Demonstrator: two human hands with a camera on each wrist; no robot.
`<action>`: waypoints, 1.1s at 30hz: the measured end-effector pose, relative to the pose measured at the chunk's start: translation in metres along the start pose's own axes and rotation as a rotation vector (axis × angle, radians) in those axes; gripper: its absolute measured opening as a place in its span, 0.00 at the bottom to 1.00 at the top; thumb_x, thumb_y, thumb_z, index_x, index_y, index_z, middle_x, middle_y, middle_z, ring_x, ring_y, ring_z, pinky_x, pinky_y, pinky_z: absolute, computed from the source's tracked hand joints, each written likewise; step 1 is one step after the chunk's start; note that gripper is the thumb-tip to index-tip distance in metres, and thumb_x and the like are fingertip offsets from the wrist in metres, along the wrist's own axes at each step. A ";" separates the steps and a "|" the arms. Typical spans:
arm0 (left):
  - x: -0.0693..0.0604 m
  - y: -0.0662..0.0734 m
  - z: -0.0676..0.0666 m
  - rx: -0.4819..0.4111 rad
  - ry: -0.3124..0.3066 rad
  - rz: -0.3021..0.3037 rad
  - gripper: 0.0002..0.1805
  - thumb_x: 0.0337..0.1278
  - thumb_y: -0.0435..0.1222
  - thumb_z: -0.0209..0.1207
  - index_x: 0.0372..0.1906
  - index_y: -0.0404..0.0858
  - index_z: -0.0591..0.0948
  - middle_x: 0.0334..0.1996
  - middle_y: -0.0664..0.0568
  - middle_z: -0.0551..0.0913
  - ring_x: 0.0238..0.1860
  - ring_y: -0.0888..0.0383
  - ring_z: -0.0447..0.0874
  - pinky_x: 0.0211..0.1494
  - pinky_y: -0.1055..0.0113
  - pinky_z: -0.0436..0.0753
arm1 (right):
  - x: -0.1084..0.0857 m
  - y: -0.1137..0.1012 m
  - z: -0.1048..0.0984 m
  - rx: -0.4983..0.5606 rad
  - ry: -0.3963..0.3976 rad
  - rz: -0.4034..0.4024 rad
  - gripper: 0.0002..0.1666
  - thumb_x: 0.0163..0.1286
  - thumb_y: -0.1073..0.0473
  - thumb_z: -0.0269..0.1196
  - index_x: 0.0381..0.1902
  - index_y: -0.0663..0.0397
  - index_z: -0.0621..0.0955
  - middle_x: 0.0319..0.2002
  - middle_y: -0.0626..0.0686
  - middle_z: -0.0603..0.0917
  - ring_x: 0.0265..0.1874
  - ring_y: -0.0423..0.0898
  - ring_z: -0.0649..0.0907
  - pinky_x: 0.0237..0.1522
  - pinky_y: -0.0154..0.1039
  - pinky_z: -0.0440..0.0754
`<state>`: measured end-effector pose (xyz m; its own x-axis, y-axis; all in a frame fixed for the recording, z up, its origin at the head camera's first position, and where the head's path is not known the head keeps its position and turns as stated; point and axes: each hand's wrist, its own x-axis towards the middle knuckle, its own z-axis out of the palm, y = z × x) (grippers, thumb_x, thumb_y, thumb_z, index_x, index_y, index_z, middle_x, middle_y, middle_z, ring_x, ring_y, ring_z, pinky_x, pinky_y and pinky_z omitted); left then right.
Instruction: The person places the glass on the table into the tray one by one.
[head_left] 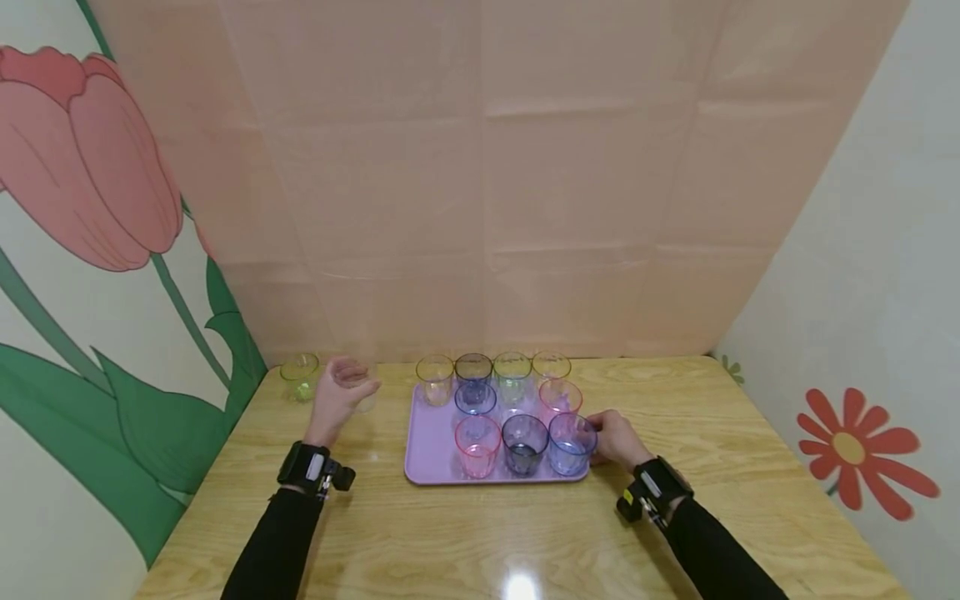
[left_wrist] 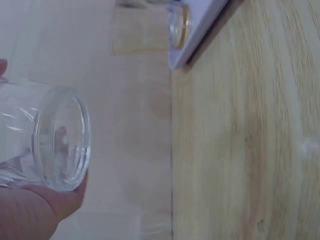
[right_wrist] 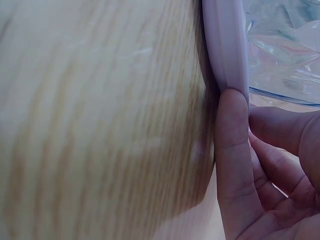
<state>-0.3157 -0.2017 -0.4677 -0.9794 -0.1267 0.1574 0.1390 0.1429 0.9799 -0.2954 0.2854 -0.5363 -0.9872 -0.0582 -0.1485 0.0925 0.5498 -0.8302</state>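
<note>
My left hand (head_left: 335,402), left of the tray, grips a clear colourless glass (left_wrist: 62,135) above the table. In the left wrist view the thick round base of that glass faces the camera, and the thumb lies along its side. At the tray's right side, my right hand (head_left: 618,439) pinches the rim of the purple tray (head_left: 427,446) between thumb and finger. Close by that hand stands a blue-tinted glass (head_left: 572,446). Also in the tray's front row are a grey glass (head_left: 524,450) and a pink-rimmed glass (head_left: 477,450).
More tinted glasses fill the tray's back, among them an amber one (head_left: 435,383) and a dark blue one (head_left: 476,400). A yellow-green glass (head_left: 300,379) stands at the table's far left corner. A pinkish sheet (head_left: 480,208) covers the wall behind the wooden table (head_left: 405,542).
</note>
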 end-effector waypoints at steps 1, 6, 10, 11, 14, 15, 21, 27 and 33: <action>0.000 0.000 0.002 -0.004 -0.006 -0.008 0.37 0.60 0.29 0.72 0.71 0.27 0.67 0.62 0.31 0.80 0.52 0.62 0.83 0.53 0.78 0.82 | 0.000 0.000 0.000 -0.001 0.003 0.001 0.11 0.69 0.71 0.69 0.47 0.74 0.86 0.34 0.58 0.87 0.27 0.46 0.87 0.31 0.44 0.92; 0.001 -0.001 0.013 0.044 -0.078 -0.042 0.39 0.62 0.31 0.71 0.74 0.25 0.66 0.63 0.31 0.79 0.60 0.47 0.82 0.58 0.71 0.80 | 0.000 0.000 0.000 -0.008 0.006 0.006 0.10 0.69 0.70 0.69 0.46 0.73 0.86 0.34 0.58 0.87 0.27 0.46 0.87 0.30 0.44 0.91; -0.001 -0.003 0.020 0.138 -0.103 -0.023 0.39 0.60 0.35 0.73 0.72 0.27 0.70 0.63 0.30 0.79 0.62 0.40 0.80 0.61 0.61 0.78 | -0.001 -0.001 0.000 -0.012 0.007 0.008 0.09 0.70 0.70 0.69 0.45 0.72 0.86 0.34 0.58 0.87 0.28 0.46 0.86 0.30 0.44 0.91; -0.002 -0.003 0.021 0.165 -0.104 -0.015 0.39 0.59 0.37 0.74 0.71 0.28 0.71 0.63 0.30 0.79 0.61 0.40 0.80 0.61 0.59 0.78 | -0.001 -0.001 0.000 -0.012 0.006 0.002 0.09 0.69 0.70 0.69 0.45 0.73 0.86 0.33 0.58 0.87 0.28 0.46 0.87 0.31 0.44 0.91; -0.005 -0.005 0.026 0.247 -0.112 0.007 0.39 0.57 0.41 0.76 0.71 0.32 0.73 0.61 0.32 0.80 0.60 0.39 0.80 0.59 0.55 0.78 | -0.001 -0.002 0.000 -0.018 0.009 0.004 0.08 0.69 0.70 0.69 0.44 0.71 0.87 0.33 0.57 0.86 0.28 0.46 0.86 0.31 0.44 0.91; -0.006 -0.005 0.028 0.272 -0.116 0.013 0.40 0.57 0.42 0.76 0.71 0.32 0.74 0.61 0.33 0.80 0.60 0.39 0.80 0.58 0.54 0.79 | -0.001 -0.002 0.000 -0.023 0.007 0.003 0.08 0.69 0.70 0.69 0.44 0.71 0.87 0.33 0.57 0.86 0.28 0.45 0.86 0.31 0.44 0.91; -0.012 -0.003 0.044 0.385 -0.133 0.043 0.37 0.53 0.47 0.78 0.65 0.34 0.80 0.56 0.35 0.84 0.54 0.43 0.84 0.53 0.54 0.83 | 0.000 -0.001 0.000 -0.021 0.009 0.010 0.08 0.70 0.70 0.69 0.45 0.71 0.86 0.33 0.57 0.87 0.28 0.45 0.86 0.31 0.44 0.91; -0.016 -0.003 0.061 0.450 -0.168 0.056 0.39 0.49 0.50 0.80 0.64 0.35 0.81 0.54 0.38 0.87 0.52 0.46 0.85 0.52 0.52 0.85 | 0.001 0.000 -0.001 -0.014 0.005 0.023 0.11 0.71 0.70 0.69 0.48 0.72 0.86 0.35 0.58 0.87 0.29 0.46 0.87 0.32 0.44 0.92; -0.017 -0.007 0.071 0.483 -0.207 0.049 0.41 0.46 0.53 0.81 0.63 0.35 0.82 0.56 0.41 0.88 0.56 0.46 0.86 0.58 0.50 0.85 | 0.001 0.001 0.000 -0.012 0.008 0.009 0.10 0.70 0.70 0.69 0.47 0.72 0.87 0.34 0.58 0.87 0.28 0.46 0.87 0.31 0.44 0.91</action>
<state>-0.3105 -0.1312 -0.4856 -0.9887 0.0808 0.1263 0.1496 0.5862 0.7962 -0.2962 0.2856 -0.5373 -0.9874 -0.0464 -0.1511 0.0996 0.5600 -0.8225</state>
